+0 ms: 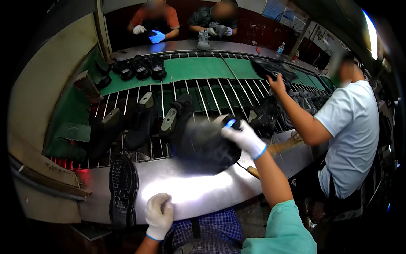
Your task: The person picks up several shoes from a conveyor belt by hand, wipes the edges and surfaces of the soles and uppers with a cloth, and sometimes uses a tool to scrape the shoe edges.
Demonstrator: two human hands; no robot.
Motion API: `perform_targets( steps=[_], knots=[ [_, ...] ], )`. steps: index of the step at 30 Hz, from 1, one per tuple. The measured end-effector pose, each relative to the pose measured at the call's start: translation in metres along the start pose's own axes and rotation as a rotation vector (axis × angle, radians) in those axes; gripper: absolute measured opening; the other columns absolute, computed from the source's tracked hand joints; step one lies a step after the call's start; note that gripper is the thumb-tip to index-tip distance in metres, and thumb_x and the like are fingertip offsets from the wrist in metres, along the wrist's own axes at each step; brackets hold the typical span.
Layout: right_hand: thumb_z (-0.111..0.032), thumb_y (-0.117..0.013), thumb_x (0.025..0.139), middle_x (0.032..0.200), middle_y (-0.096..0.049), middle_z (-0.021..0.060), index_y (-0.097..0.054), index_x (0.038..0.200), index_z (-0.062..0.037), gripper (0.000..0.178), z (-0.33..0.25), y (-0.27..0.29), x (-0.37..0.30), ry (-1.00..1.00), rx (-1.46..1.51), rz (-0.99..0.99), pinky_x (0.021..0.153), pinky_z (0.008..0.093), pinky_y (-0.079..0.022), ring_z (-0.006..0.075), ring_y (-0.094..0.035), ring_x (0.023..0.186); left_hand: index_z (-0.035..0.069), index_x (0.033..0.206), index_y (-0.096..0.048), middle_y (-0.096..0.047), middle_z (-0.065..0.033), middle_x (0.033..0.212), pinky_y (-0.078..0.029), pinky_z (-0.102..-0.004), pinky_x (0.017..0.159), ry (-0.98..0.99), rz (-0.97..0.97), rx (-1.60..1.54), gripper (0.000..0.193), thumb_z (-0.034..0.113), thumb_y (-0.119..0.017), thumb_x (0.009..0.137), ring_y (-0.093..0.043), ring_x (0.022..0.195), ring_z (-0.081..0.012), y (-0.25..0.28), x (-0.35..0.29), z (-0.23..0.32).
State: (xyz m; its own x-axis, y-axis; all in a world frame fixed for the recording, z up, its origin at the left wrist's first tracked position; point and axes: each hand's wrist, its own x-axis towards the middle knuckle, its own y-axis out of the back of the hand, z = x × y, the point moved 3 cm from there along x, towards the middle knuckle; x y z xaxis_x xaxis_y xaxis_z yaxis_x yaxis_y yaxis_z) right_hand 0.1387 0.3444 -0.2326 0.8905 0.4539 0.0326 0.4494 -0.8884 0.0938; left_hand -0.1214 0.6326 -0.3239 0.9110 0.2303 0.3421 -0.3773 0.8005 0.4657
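My right hand (244, 137), in a white glove, grips a black shoe (207, 148) above the metal ledge. Motion smears the shoe, and a small bright blue patch shows beside my fingers. My left hand (160, 215), gloved too, is loosely curled at the ledge's near edge, with nothing visible in it. To its left a black shoe (122, 190) lies with its treaded sole up. Beyond the ledge, several dark shoes rest on the metal bars; a last shows in one black shoe (177, 112) near the middle.
A metal ledge (95, 199) runs along the front of the barred conveyor (211, 95) with green sheeting (190, 67). At right a co-worker (351, 122) holds up a dark shoe (272, 70). Two people work across the line. A wooden-handled tool (253, 172) lies near my right wrist.
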Motion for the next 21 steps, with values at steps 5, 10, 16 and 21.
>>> perform_targets(
  steps=[5,10,16,21],
  knots=[
    [-0.036,-0.081,0.090,0.104,-0.075,0.0145,-0.076,0.109,-0.0103,0.033,-0.040,-0.139,-0.090,0.432,-0.680,-0.300,0.096,0.0436,-0.056,0.0358,-0.071,0.103,-0.006,0.139,-0.053,-0.066,-0.0212,0.122,-0.057,-0.0396,0.095,0.555,-0.122,-1.110,0.063,0.050,-0.056,0.108,-0.068,0.110,-0.0306,-0.015,0.008,-0.024],
    [-0.045,-0.085,0.082,0.108,-0.073,0.0103,-0.077,0.110,-0.0150,0.042,-0.030,-0.206,-0.163,0.439,-0.528,-0.865,0.102,0.0484,-0.048,0.0347,-0.063,0.112,-0.004,0.146,-0.052,-0.063,-0.0189,0.139,-0.053,-0.0418,0.109,0.685,-0.526,-1.153,0.078,0.059,-0.064,0.102,-0.064,0.125,-0.0278,-0.041,-0.022,-0.010],
    [-0.012,-0.077,0.093,0.114,-0.072,0.0144,-0.069,0.124,-0.0004,0.034,-0.035,-0.157,-0.245,0.016,0.620,-0.601,0.100,0.0395,-0.057,0.0243,-0.070,0.109,-0.006,0.144,-0.052,-0.067,-0.0138,0.131,-0.055,-0.0390,0.107,0.558,-0.511,-1.078,0.067,0.018,-0.080,0.089,-0.068,0.116,-0.0239,-0.025,-0.021,0.026],
    [-0.020,-0.047,0.113,0.142,-0.060,0.0197,-0.051,0.147,0.0054,0.043,0.096,-0.174,-0.264,-0.001,0.249,0.156,0.110,0.0392,-0.053,0.0254,-0.065,0.123,-0.007,0.148,-0.049,-0.065,-0.0157,0.135,-0.053,-0.0403,0.110,0.499,-0.493,-1.057,0.073,0.020,-0.081,0.089,-0.065,0.122,-0.0258,-0.001,-0.022,0.058]
  ],
)
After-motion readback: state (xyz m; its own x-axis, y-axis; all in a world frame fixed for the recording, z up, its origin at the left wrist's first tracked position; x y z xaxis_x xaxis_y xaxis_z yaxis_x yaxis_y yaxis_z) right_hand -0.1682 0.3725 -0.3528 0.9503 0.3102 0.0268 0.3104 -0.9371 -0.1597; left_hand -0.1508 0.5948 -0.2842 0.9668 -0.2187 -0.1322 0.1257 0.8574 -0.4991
